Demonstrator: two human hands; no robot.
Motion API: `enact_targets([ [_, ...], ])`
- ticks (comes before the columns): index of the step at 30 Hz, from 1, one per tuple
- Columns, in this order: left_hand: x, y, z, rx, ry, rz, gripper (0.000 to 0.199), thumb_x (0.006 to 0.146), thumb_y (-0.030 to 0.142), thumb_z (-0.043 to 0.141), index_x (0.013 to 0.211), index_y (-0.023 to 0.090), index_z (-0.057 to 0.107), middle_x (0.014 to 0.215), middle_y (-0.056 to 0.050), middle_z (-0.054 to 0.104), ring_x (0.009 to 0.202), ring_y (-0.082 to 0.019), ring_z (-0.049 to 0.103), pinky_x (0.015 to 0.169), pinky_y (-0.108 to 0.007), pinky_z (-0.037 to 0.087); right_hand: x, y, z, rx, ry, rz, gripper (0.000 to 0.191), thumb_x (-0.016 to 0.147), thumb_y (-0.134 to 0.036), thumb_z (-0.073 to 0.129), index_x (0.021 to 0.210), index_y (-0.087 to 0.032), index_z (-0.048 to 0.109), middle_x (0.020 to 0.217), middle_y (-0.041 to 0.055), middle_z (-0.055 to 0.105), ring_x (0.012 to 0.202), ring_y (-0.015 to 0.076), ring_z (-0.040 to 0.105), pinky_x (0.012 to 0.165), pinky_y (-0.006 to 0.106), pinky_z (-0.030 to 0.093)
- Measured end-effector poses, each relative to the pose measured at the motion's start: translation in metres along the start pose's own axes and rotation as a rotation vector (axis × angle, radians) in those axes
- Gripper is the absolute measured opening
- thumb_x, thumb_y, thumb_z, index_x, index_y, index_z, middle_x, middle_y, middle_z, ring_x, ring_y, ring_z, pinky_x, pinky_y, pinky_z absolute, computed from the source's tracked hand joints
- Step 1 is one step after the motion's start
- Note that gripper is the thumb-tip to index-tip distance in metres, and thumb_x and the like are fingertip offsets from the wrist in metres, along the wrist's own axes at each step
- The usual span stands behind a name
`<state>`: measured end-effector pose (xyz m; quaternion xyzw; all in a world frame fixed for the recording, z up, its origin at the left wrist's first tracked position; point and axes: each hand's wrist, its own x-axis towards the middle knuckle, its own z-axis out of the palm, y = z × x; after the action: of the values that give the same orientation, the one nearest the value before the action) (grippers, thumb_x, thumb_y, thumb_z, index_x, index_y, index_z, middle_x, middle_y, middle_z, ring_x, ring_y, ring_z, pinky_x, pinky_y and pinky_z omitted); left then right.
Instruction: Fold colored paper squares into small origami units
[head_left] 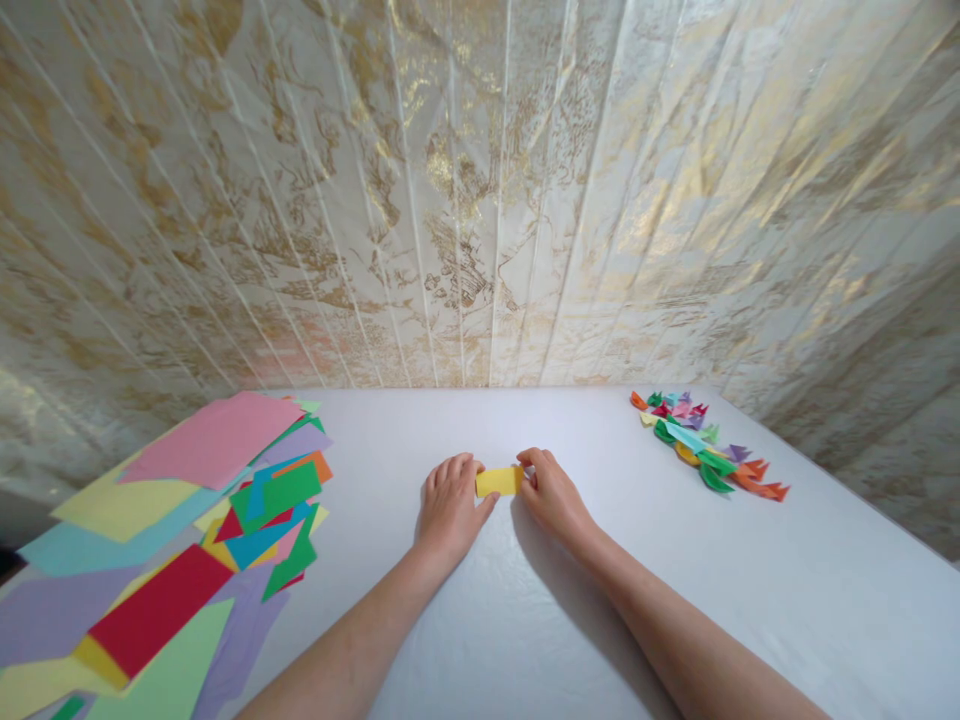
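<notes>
A small yellow paper rectangle (496,482) lies between my hands at the middle of the white table. My left hand (452,505) holds its left end, with the thumb at the lower edge and the fingers curled over the side. At the right end, my right hand (551,495) pinches the paper between thumb and bent fingers. The paper looks flat and may be folded; its layers are too small to tell.
Coloured paper sheets overlap on the left, among them a pink sheet (225,435) and a red one (161,610). Smaller green pieces (281,495) lie beside them. Several folded paper figures (690,437) form a row at the right. A gold-patterned curtain (465,200) hangs behind the table (465,640).
</notes>
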<state>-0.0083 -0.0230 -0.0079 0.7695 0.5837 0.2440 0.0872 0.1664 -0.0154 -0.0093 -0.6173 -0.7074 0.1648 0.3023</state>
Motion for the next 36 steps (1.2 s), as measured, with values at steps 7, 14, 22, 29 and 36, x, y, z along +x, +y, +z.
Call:
enact_targets([
  [7, 0.000, -0.003, 0.002, -0.100, 0.018, -0.002, 0.026, 0.077, 0.023, 0.067, 0.099, 0.024, 0.052, 0.112, -0.004, 0.063, 0.112, -0.023, 0.054, 0.098, -0.040, 0.037, 0.005, 0.006, 0.001, 0.129, -0.036, 0.013, 0.032, 0.077, -0.011, 0.047, 0.106, -0.021, 0.056, 0.095, 0.0039, 0.061, 0.072, 0.0143, 0.055, 0.070, 0.027, 0.043],
  [14, 0.002, -0.008, 0.008, -0.263, 0.045, -0.017, 0.018, 0.077, 0.016, 0.062, 0.091, 0.023, 0.052, 0.095, -0.001, 0.064, 0.095, -0.020, 0.060, 0.091, -0.037, 0.042, 0.007, 0.000, -0.006, 0.210, -0.067, -0.042, 0.009, 0.074, -0.015, 0.050, 0.074, -0.019, 0.059, 0.074, 0.0008, 0.055, 0.068, 0.0145, 0.052, 0.063, 0.025, 0.040],
  [22, 0.010, -0.010, 0.009, -0.885, 0.112, -0.204, 0.039, 0.081, 0.023, 0.055, 0.119, 0.022, 0.043, 0.087, 0.001, 0.058, 0.079, -0.014, 0.064, 0.076, -0.028, 0.051, 0.002, -0.013, -0.009, 0.375, -0.164, 0.006, 0.003, 0.078, -0.020, 0.050, 0.076, -0.019, 0.052, 0.065, -0.0039, 0.053, 0.059, 0.0122, 0.048, 0.056, 0.023, 0.035],
  [29, 0.012, -0.007, 0.000, -1.118, 0.020, -0.239, 0.050, 0.078, 0.032, 0.062, 0.121, 0.020, 0.041, 0.090, -0.002, 0.063, 0.081, -0.015, 0.066, 0.077, -0.029, 0.053, -0.002, -0.021, 0.001, 0.606, -0.136, -0.039, 0.018, 0.084, -0.025, 0.048, 0.102, -0.021, 0.051, 0.065, -0.0056, 0.050, 0.059, 0.0126, 0.049, 0.056, 0.023, 0.038],
  [36, 0.017, -0.012, -0.003, -1.182, -0.017, -0.316, 0.041, 0.075, 0.038, 0.067, 0.106, 0.018, 0.049, 0.081, -0.001, 0.067, 0.079, -0.017, 0.067, 0.078, -0.031, 0.051, -0.002, -0.022, 0.000, 0.747, -0.119, -0.029, 0.031, 0.091, -0.031, 0.043, 0.120, -0.021, 0.045, 0.075, -0.0006, 0.061, 0.069, 0.0156, 0.061, 0.069, 0.030, 0.049],
])
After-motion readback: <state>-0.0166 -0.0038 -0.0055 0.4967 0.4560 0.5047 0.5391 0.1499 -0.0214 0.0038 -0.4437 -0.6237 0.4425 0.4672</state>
